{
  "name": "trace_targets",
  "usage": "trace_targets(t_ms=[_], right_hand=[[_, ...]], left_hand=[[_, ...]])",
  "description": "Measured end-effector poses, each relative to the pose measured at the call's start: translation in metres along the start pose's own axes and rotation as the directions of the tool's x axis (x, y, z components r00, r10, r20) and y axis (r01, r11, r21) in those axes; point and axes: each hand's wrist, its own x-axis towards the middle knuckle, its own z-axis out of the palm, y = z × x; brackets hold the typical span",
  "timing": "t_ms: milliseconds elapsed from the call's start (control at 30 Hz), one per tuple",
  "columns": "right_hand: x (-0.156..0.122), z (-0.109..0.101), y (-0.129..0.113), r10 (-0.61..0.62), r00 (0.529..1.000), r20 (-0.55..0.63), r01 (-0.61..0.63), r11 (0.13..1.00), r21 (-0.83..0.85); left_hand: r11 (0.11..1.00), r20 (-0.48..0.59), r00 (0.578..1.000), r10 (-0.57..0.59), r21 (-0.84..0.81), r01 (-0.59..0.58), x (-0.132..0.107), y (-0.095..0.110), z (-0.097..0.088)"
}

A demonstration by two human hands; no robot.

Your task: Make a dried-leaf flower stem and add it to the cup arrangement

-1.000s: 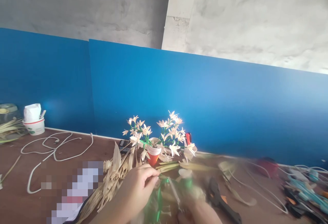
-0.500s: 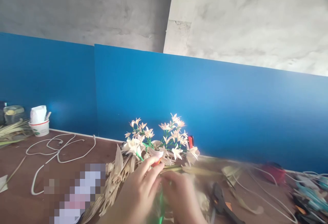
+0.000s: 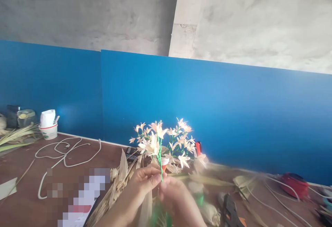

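Observation:
An artificial flower spray (image 3: pixel 159 151) with pale petals and a green-wrapped stem stands upright in front of me. My left hand (image 3: pixel 142 187) pinches the lower stem between thumb and fingers. Just to its right, my right hand (image 3: pixel 177 199) is closed at the stem's bottom end, somewhat blurred. Behind the spray, more pale flowers (image 3: pixel 181 138) on green stems rise around a white paper cup (image 3: pixel 165 161). Below my hands, green strands are smeared by motion.
Dried husks (image 3: pixel 118 189) lie left of my hands. A dark glue gun (image 3: pixel 230 209) rests at right, near a red round object (image 3: pixel 293 185). White cable (image 3: pixel 67 156) coils at left beside a white tub (image 3: pixel 48 131). A blue partition (image 3: pixel 207 106) runs behind the table.
The flower spray has gone from leaning left to upright between my hands. My fingers have closed in together on its stem. The view has shifted slightly.

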Motion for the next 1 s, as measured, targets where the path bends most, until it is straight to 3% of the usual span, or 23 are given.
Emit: trace_targets(t_ms=[200, 433, 533, 633, 733, 867, 1000], right_hand=[[0.002, 0.004, 0.004, -0.074, 0.989, -0.128, 0.055, 0.988, -0.143], [-0.011, 0.002, -0.023, -0.122, 0.986, -0.111, 0.068, 0.916, -0.395], [-0.018, -0.001, -0.037, -0.221, 0.966, -0.136, 0.152, 0.906, -0.395], [-0.024, -0.001, -0.044, -0.254, 0.949, -0.186, 0.172, 0.913, -0.369], [-0.025, 0.0, -0.045, -0.315, 0.919, -0.237, 0.239, 0.924, -0.299], [-0.023, -0.003, -0.046, -0.35, 0.883, -0.314, 0.291, 0.931, -0.221], [-0.022, -0.006, -0.048, -0.339, 0.85, -0.402, 0.267, 0.937, -0.225]], left_hand=[[0.999, 0.03, 0.999, -0.02, -0.042, 0.021, -0.001, -0.001, -0.002], [0.999, 0.009, 0.999, -0.034, 0.033, 0.033, -0.003, 0.007, -0.003], [0.976, 0.057, 0.979, -0.197, 0.101, 0.191, -0.004, 0.007, -0.005], [0.934, 0.193, 0.919, -0.344, 0.171, 0.314, -0.006, -0.001, -0.004], [0.923, 0.263, 0.886, -0.381, 0.162, 0.349, -0.007, -0.011, 0.0], [0.909, 0.275, 0.867, -0.415, 0.15, 0.388, -0.007, -0.022, 0.005], [0.909, 0.238, 0.878, -0.416, 0.13, 0.395, -0.008, -0.025, 0.007]])
